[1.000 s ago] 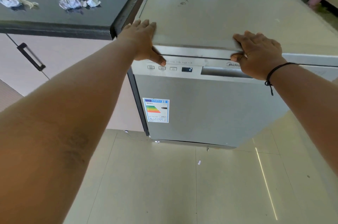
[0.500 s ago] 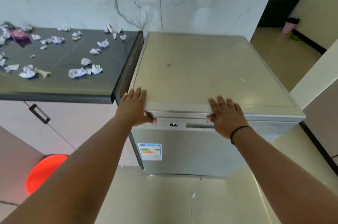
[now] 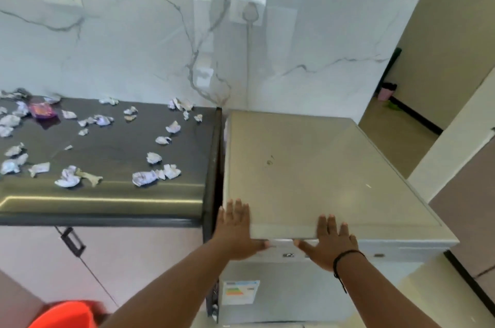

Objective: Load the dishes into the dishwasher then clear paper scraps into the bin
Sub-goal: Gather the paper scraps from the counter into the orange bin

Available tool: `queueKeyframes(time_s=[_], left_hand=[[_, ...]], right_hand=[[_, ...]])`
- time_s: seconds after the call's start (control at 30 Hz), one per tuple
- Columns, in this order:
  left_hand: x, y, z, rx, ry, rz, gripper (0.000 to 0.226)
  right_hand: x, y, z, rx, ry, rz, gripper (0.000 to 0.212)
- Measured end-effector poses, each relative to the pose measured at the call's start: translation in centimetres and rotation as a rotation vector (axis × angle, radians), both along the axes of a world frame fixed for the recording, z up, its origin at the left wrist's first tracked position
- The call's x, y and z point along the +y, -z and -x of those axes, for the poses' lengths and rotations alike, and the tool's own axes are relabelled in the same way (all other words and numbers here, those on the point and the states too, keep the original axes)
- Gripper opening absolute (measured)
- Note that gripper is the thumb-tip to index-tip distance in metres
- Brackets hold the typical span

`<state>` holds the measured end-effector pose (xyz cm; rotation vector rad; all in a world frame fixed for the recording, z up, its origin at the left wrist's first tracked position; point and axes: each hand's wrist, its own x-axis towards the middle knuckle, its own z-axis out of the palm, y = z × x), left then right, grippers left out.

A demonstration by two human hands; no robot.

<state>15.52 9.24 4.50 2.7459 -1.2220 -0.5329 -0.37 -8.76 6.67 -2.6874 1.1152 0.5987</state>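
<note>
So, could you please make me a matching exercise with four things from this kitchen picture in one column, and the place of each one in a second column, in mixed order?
Things:
1. paper scraps
2. left hand
3. orange bin
4. energy label

Places:
A. on the front of the dishwasher, low on its left side
B. scattered over the dark countertop
C. on the floor at the bottom left of the picture
D. flat on the front left edge of the dishwasher's top

Pairs: 1-B, 2-D, 3-C, 4-A
</note>
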Motion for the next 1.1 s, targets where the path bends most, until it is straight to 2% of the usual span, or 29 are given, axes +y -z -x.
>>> queueKeyframes(time_s=[0.1, 0.2, 0.3, 0.4, 0.47, 0.57, 0.63, 0.73, 0.83, 0.93, 1.0, 1.1], left_hand=[[1.6, -0.9, -1.7, 0.130, 0.130, 0.080, 0.099], [5.4, -2.6, -4.8, 0.158, 0.224, 0.196, 0.075], [10.2, -4.1, -8.7, -0.035, 0.222, 0.299, 0.060], [15.6, -4.6, -13.7, -0.301, 0.000, 0.480, 0.052], [19.1, -5.0, -16.7, -0.412, -0.250, 0.519, 0.065], [24.1, -4.2, -21.4, -0.361, -0.580, 0.351, 0.101], [26.5, -3.7, -23.7, -0.332, -0.698, 0.271, 0.118], [27.8, -2.5, -26.3, -0.249, -0.743, 0.217, 0.130], [27.1, -1.3, -28.1, -0.198, -0.726, 0.188, 0.131], [25.9, -0.6, -29.6, -0.230, -0.633, 0.170, 0.116], [25.5, -0.4, -30.7, -0.244, -0.566, 0.169, 0.096], [25.3, 0.5, -32.1, -0.375, -0.535, 0.333, 0.048]], right_hand=[[1.7, -1.5, -2.4, 0.049, 0.076, -0.009, 0.121], [3.9, -2.3, -6.5, -0.014, 0.128, -0.086, 0.141], [8.7, -2.1, -12.8, -0.183, 0.025, -0.112, 0.128], [14.4, -1.8, -19.4, -0.410, -0.257, -0.054, 0.114], [17.9, -2.2, -22.8, -0.490, -0.439, -0.042, 0.108], [21.3, -1.8, -27.5, -0.544, -0.512, -0.036, 0.114], [22.2, -0.9, -30.2, -0.552, -0.486, -0.040, 0.121], [22.4, 0.5, -34.3, -0.561, -0.441, -0.066, 0.123], [22.0, 1.2, -38.2, -0.573, -0.473, -0.106, 0.111], [21.7, 1.5, -41.4, -0.589, -0.590, -0.087, 0.087], [21.5, 2.0, -43.1, -0.689, -0.654, -0.090, 0.059], [21.1, 2.8, -45.3, -0.808, -0.686, -0.078, 0.027]])
